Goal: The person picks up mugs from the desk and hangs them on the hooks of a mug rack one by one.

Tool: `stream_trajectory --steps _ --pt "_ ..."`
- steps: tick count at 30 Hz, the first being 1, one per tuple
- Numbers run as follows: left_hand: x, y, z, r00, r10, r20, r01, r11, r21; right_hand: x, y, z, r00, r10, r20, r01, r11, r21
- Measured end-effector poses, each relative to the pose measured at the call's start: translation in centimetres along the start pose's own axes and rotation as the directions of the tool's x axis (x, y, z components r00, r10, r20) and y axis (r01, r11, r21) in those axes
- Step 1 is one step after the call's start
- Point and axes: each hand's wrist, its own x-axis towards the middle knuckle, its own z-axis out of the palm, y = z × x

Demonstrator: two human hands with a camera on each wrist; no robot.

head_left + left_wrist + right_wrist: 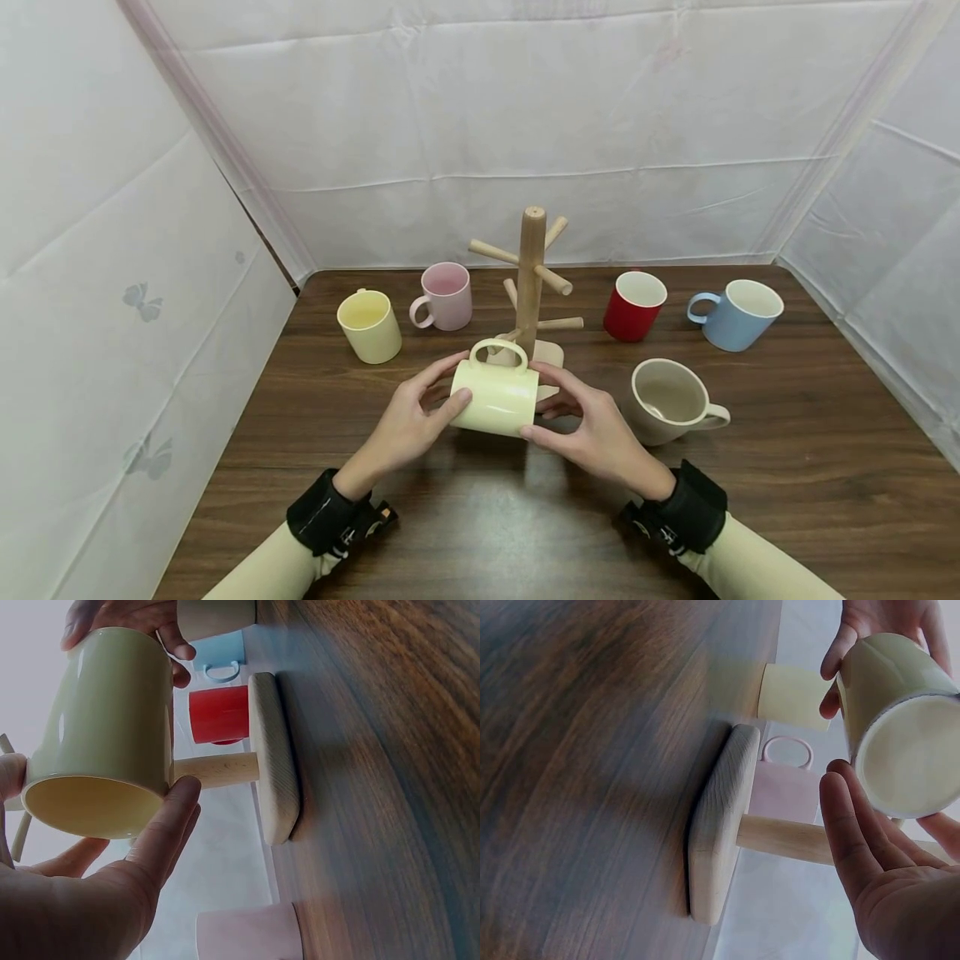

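Observation:
A pale yellow mug lies sideways in the air above the table, its handle up. My left hand holds it at the rim end, thumb on the near side. My right hand holds the base end between thumb and fingers. In the left wrist view the mug's mouth faces my left hand; in the right wrist view its flat base faces my right hand. Just behind the mug stands a wooden mug tree with several bare pegs, its base partly hidden.
A second yellow mug and a pink mug stand at the back left. A red mug and a blue mug are at the back right. Near my right hand sits a beige mug. White sheeting surrounds the brown table.

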Motion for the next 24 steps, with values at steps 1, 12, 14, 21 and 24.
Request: stream_trajectory --steps 1,12,14,21,24 --pt "0.1 0.0 0.0 1.000 0.004 -0.004 -0.004 1.000 0.011 0.0 0.0 0.0 1.000 0.005 -0.001 -0.005 1.000 0.001" --pt "0.7 -0.7 0.1 1.000 0.021 -0.008 -0.021 0.998 0.051 -0.2 3.4 0.9 0.998 0.066 -0.013 -0.066 0.998 0.003" --pt "0.8 -0.8 0.1 1.000 0.005 -0.007 -0.005 0.999 0.045 -0.2 3.9 1.0 0.997 0.075 -0.012 -0.075 0.997 0.002" --pt "1.2 -1.3 0.1 0.999 -0.037 0.007 0.036 0.999 0.027 0.1 1.8 0.7 0.997 0.068 -0.033 -0.068 0.998 0.018" --pt "1.3 -1.4 0.1 0.999 -0.050 0.013 0.050 0.998 0.027 0.2 0.6 0.4 0.996 0.087 -0.029 -0.087 0.996 0.018"
